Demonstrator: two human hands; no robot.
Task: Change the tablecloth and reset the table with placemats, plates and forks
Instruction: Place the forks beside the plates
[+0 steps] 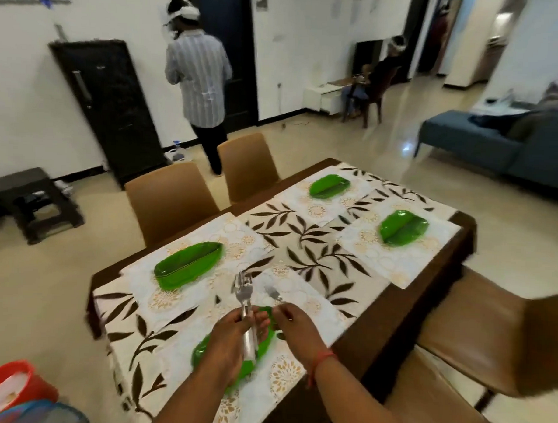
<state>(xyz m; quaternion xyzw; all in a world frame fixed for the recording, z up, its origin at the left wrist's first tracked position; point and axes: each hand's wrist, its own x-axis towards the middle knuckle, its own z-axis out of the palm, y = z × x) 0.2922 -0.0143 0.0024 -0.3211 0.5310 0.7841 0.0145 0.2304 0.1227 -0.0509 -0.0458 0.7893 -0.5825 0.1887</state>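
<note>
Steel handles fill your left hand [235, 338]: its fingers curl round a bundle of forks [244, 300], tines up and fanned above your knuckles, handles running down through the fist. Your right hand [294, 322] pinches the handle of a single fork [273, 294] between thumb and fingertips, its tines pointing away from you, just beside the bundle; the frame is blurred there, so finer detail is lost. Both hands hover over the nearest green plate [203, 351], which is leaf-shaped and sits on a pale placemat [285, 369] at your edge of the table. Three more green plates [187, 265] each rest on their own placemat, one to the left and two [403, 227] at the far end. Under the mats lies a tablecloth [302, 237] printed with dark leaves. Brown chairs [167, 201] stand along the far side and to your right. A person in a striped shirt [198, 78] stands by a dark door, back turned.
</note>
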